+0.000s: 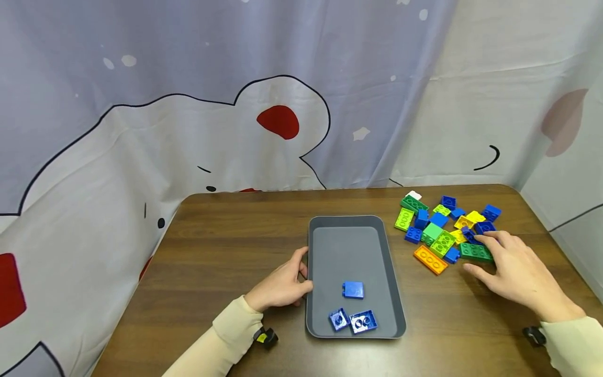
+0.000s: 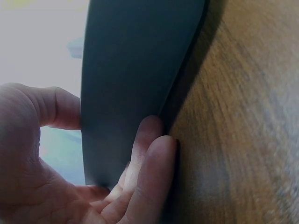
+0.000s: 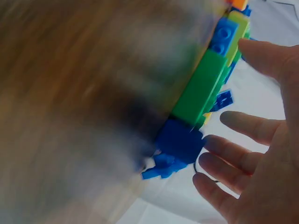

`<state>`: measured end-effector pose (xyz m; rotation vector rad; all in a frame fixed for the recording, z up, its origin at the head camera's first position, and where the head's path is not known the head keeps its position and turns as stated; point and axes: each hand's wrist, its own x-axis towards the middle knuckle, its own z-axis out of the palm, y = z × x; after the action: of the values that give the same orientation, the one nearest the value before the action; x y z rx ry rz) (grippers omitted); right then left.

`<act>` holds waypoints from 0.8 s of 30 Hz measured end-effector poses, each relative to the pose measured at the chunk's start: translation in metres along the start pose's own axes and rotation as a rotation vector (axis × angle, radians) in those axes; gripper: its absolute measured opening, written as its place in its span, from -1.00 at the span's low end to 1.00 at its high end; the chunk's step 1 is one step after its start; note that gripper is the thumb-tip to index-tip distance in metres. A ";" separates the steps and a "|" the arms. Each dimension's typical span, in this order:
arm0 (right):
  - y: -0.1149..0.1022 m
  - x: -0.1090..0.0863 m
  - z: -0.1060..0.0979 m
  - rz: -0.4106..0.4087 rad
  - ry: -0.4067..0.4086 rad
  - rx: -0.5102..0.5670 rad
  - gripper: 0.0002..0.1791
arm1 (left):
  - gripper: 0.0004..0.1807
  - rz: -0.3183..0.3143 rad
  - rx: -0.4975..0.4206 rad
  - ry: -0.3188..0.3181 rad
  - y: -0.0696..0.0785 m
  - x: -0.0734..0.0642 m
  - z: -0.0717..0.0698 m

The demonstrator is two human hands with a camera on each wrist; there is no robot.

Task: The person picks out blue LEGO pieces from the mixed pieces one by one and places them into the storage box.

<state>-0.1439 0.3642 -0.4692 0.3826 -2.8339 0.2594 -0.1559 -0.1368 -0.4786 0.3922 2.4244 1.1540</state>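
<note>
My left hand (image 1: 281, 283) holds the left side of a grey tray (image 1: 348, 251), its thumb at the rim and its other fingers low against the outer wall (image 2: 126, 84). Inside the tray, near its front end, lie three blue bricks (image 1: 353, 289). Over the right edge of a pile of toy building bricks (image 1: 431, 234), my right hand (image 1: 518, 272) hovers with fingers spread and nothing held. Its fingertips are near a dark blue brick (image 3: 180, 141) and a long green brick (image 3: 201, 88).
An orange brick (image 1: 431, 260) lies at the pile's front, between the tray and my right hand. Blue, yellow and lime green bricks make up much of the pile. Behind the wooden table (image 1: 235, 230) hangs a printed curtain (image 1: 188, 141).
</note>
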 end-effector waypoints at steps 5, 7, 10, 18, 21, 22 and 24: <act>0.013 -0.005 0.004 0.064 -0.038 -0.051 -0.13 | -0.04 -0.002 0.013 -0.001 0.001 -0.001 0.000; 0.017 -0.006 0.005 0.079 -0.049 -0.061 -0.14 | -0.04 -0.003 0.018 -0.001 0.001 -0.001 0.000; 0.021 -0.007 0.004 0.090 -0.056 -0.070 -0.19 | -0.04 -0.003 0.025 0.001 0.001 -0.001 -0.001; 0.025 -0.012 0.004 0.110 -0.058 -0.080 -0.31 | -0.04 0.002 0.041 0.003 0.002 -0.002 -0.001; 0.026 -0.013 0.002 0.129 -0.066 -0.077 -0.32 | -0.04 -0.002 0.042 0.005 0.001 -0.002 -0.001; 0.026 -0.013 0.002 0.135 -0.066 -0.073 -0.33 | -0.04 -0.004 0.042 0.006 0.001 -0.002 -0.001; 0.027 -0.014 0.001 0.138 -0.057 -0.066 -0.36 | -0.04 -0.006 0.044 0.008 0.001 -0.002 0.000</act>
<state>-0.1391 0.3933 -0.4776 0.1843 -2.9205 0.1837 -0.1543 -0.1370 -0.4773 0.3944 2.4601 1.1038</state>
